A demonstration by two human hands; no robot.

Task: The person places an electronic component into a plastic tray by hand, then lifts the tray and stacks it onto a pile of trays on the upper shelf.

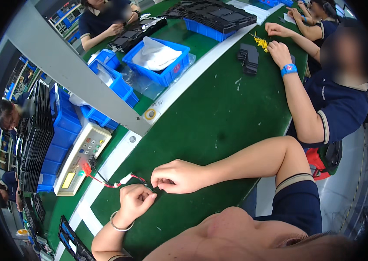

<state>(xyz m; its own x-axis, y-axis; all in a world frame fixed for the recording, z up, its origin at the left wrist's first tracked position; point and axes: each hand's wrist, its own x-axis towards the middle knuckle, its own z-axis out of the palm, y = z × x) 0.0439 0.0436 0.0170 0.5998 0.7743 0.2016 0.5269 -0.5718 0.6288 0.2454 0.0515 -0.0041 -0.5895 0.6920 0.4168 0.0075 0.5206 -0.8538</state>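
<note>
My left hand (135, 201), with a thin bangle at its wrist, pinches a small dark strip-like part (149, 188) against the green table. My right hand (180, 176) is curled at the other side of this part, fingertips pressed together; what lies in them is hidden. Red and black wires (138, 177) run from the part to a white connector (125, 179). Beyond it, red and black leads (99, 181) reach a cream-coloured tester (81, 160) with a small lit display, buttons and a red plug, left of my hands.
A grey metal post (79, 65) slants down to the table (210, 126). Blue bins (166, 78) stand beyond a white strip, near stacked black trays (212, 15). At right, a co-worker's hands (279, 52) are by yellow pieces (261, 42) and black blocks (248, 58). A black tray (72, 239) lies lower left.
</note>
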